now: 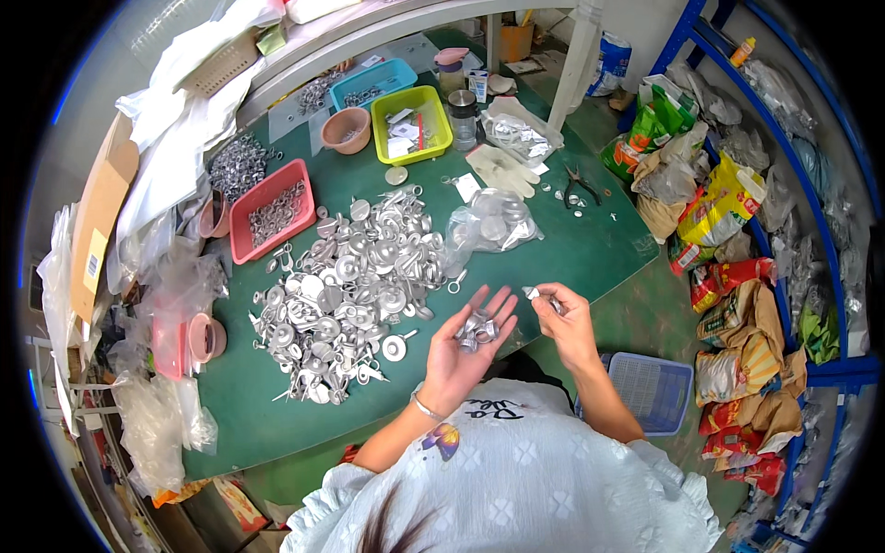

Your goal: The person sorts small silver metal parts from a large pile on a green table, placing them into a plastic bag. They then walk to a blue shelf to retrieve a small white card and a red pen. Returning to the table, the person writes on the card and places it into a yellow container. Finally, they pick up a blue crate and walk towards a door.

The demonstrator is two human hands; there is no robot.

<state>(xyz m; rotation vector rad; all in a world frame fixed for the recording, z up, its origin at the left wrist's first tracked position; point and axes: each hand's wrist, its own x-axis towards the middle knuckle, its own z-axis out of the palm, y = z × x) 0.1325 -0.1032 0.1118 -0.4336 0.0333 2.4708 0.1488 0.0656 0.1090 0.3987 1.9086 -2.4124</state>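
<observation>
Presently, silver parts (477, 332) are cupped in upturned, spread L hand (452, 358); silver pc. (531, 292) is pinched in R hand (569, 323), hands apart, nr. metal pile (346, 286); prob. best: L held level, R grip light.

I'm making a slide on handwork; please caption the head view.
Left hand cradling metal parts, right hand holding small pieces, near a metal heap on a green table.

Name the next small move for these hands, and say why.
Probably bring the right hand over to the left hand: the left is open, palm up, cradling silvery metal parts, while the right, close beside it, pinches a small silvery piece.
</observation>
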